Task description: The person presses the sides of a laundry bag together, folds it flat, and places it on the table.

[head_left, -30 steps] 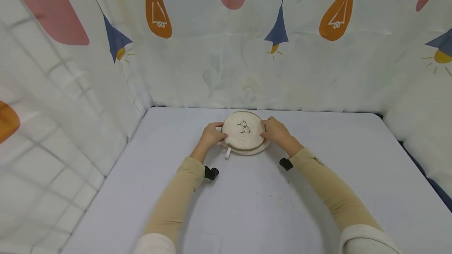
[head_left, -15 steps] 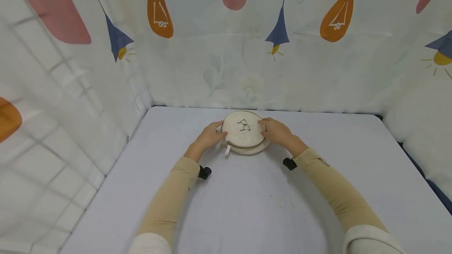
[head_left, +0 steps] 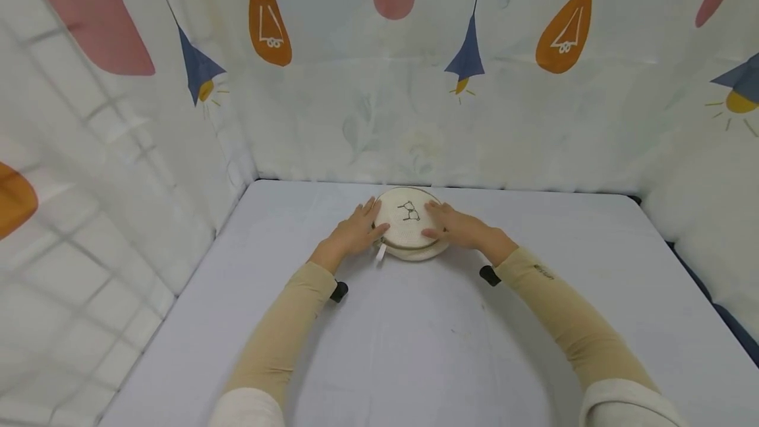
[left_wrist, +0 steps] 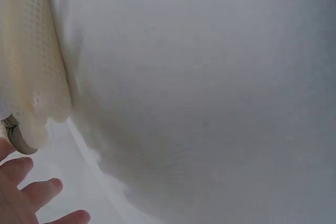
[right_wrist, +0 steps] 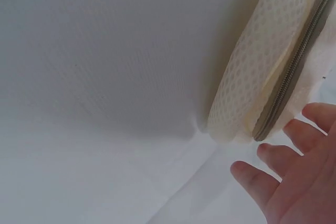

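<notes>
A round cream mesh laundry bag [head_left: 404,226] with a dark embroidered figure on top lies near the table's far edge. Its white zipper tab [head_left: 381,254] hangs at the front left. My left hand [head_left: 354,232] lies at the bag's left side, fingers spread and thumb over the rim. On the opposite side, my right hand [head_left: 465,226] has its fingers extended over the top. The left wrist view shows the bag's mesh wall [left_wrist: 37,61] beside spread fingers. In the right wrist view a grey-brown zipper [right_wrist: 296,59] runs along the side, with straight fingers close by.
A white table [head_left: 415,335] spreads out under the bag. Behind it hangs a pale curtain [head_left: 332,111] printed with bulbs and lamps, and another pale curtain [head_left: 118,203] runs along the left. Black wrist devices [head_left: 489,275] show under the forearms.
Both hands loosened from the bag's sides; their fingers straightened and spread, and the thumbs and right fingers now reach farther over the top. The bag has stayed almost in place.
</notes>
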A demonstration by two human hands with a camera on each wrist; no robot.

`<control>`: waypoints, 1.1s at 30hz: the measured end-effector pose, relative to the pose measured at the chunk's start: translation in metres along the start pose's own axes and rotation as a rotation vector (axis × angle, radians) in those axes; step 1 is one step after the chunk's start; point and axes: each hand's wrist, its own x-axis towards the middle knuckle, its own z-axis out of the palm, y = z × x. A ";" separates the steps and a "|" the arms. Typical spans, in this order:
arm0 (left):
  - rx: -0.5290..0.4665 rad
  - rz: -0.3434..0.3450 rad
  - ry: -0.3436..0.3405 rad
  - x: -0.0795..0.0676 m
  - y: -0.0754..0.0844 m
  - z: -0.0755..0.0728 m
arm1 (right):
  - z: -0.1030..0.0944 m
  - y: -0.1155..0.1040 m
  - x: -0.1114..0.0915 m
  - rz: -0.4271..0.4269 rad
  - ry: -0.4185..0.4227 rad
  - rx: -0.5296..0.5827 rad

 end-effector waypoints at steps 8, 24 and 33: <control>0.041 0.063 0.021 0.005 0.002 0.004 | 0.005 0.000 0.009 -0.035 -0.013 -0.065; 0.202 0.049 -0.029 0.013 0.014 0.011 | 0.011 -0.007 0.020 -0.015 -0.082 -0.123; 0.258 0.017 -0.068 0.017 0.018 0.016 | 0.014 -0.011 0.020 0.017 -0.135 -0.159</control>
